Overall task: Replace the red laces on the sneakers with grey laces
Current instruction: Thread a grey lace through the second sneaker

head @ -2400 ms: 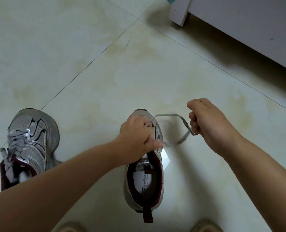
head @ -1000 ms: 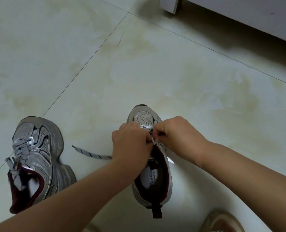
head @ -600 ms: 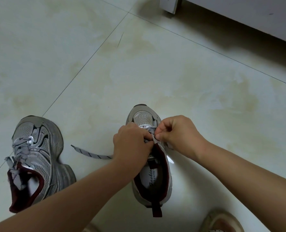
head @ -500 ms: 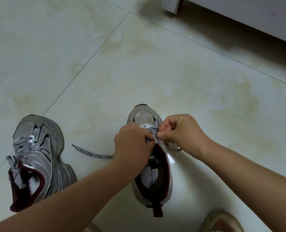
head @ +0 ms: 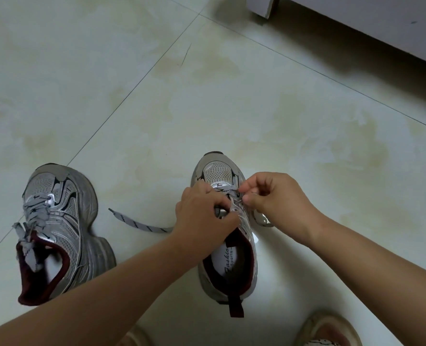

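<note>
Both hands work on the middle sneaker (head: 228, 248): the left hand (head: 202, 216) grips its upper, the right hand (head: 276, 198) pinches the grey lace (head: 142, 224) near the eyelets

The light is soft, dim and slightly green-tinted, spreading evenly over the glossy tiled floor (head: 231, 101). A pale sheen lies on the tiles beside the sneaker (head: 228, 255), with no harsh glare. A broad, soft shadow sits under the white furniture (head: 381, 23) at the upper right, and faint shadows trail below the forearms. Focus is fairly sharp at centre; the wide lens bends the tile joints, and the lower corners look stretched and softer.
</note>
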A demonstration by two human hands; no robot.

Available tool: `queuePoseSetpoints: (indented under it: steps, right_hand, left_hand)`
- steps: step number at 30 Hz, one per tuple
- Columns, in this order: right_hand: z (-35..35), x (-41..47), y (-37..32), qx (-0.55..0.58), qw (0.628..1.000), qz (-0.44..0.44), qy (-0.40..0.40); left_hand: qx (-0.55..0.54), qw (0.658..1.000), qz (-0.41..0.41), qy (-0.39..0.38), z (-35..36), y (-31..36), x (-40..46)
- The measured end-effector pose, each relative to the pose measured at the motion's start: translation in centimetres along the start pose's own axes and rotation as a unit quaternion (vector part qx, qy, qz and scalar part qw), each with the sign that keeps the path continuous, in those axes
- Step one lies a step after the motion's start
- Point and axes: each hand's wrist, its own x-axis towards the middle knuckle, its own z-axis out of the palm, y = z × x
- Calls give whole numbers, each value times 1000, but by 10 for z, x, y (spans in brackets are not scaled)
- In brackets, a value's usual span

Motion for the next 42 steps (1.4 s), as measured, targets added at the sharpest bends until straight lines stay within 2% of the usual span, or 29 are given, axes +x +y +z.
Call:
queuePoseSetpoints:
  steps: [9, 13, 15, 17, 20, 24, 26, 30, 32, 34, 35, 36, 37, 38, 39, 40, 41, 42]
  right_hand:
    - [2, 0, 1, -126, 989, -70, 27]
    - [8, -3, -5, -259, 954, -148, 30]
    - [10, -2, -6, -280, 945, -168, 20]
    - [9, 2, -5, -237, 961, -144, 17]
    - [6, 9, -2, -114, 991, -57, 26]
    - [7, 12, 1, -47, 999, -19, -14]
    - [8, 11, 2, -53, 998, -21, -12]
    - [15, 2, 9, -165, 985, 30, 44]
    - [15, -1, 12, -166, 984, 31, 56]
    - [16, -3, 16, -142, 989, 23, 45]
    - [17, -4, 18, -121, 992, 23, 34]
    - [19, -5, 19, -96, 995, 26, 22]
    - [21, -5, 20, -72, 997, 28, 12]
    - [23, -6, 20, -57, 998, 30, 7]
    - [24, -6, 21, -53, 998, 30, 7]
    - [24, -6, 21, -55, 998, 28, 12]
    - [25, -6, 22, -60, 998, 24, 20]
    - [25, -7, 22, -64, 997, 21, 27]
  left_hand:
    - [7, 1000, 9, 20, 4, -4, -1]
    - [19, 999, 23, 30, 4, -6, 0]
    - [54, 997, 34, 38, 5, -7, 1]
    - [80, 995, 29, 53, 6, -5, 3]
    - [107, 992, 3, 62, 7, -1, 7]
    - [92, 994, -2, 53, 5, -2, 12]
    - [77, 996, 6, 52, 2, -1, 11]
    - [54, 998, 10, 23, -13, -2, 10]
    - [23, 999, 24, 14, -33, 2, 3]
    - [-66, 997, 24, 23, -60, 1, -3]
    - [-156, 987, 14, 17, -77, -4, -6]
    - [-272, 962, 12, -26, -96, -4, -9]
    - [-420, 900, 26, -115, -115, -3, -10]
    - [-567, 804, 21, -179, -128, -9, -8]
    - [-659, 732, -13, -174, -140, -15, -5]
    - [-684, 719, -42, -116, -153, -23, -3]
    - [-669, 738, -75, -45, -164, -35, -2]
    - [-671, 737, -69, -56, -172, -44, -6]
